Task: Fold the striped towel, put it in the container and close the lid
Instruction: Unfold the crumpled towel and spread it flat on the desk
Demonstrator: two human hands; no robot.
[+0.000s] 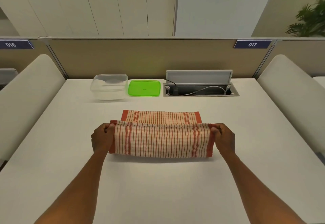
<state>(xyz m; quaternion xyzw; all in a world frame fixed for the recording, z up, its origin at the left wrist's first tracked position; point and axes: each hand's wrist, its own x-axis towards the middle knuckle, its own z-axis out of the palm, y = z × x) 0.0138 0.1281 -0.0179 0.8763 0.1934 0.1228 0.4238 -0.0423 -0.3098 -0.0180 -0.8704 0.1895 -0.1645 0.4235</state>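
The red-and-cream striped towel point(161, 137) lies across the middle of the white table, its near part lifted and doubled over the flat far part. My left hand point(102, 138) pinches the raised left corner. My right hand point(223, 137) pinches the raised right corner. Both hold the fold a little above the table. A clear plastic container point(109, 87) stands open at the back, left of centre. Its green lid point(144, 88) lies flat on the table just to the container's right, apart from it.
An open cable hatch point(200, 90) with wires and a raised flap sits at the back right of the table point(158, 188). A beige partition point(140, 58) closes the far edge. Cream padded side panels point(29, 90) flank the table left and right.
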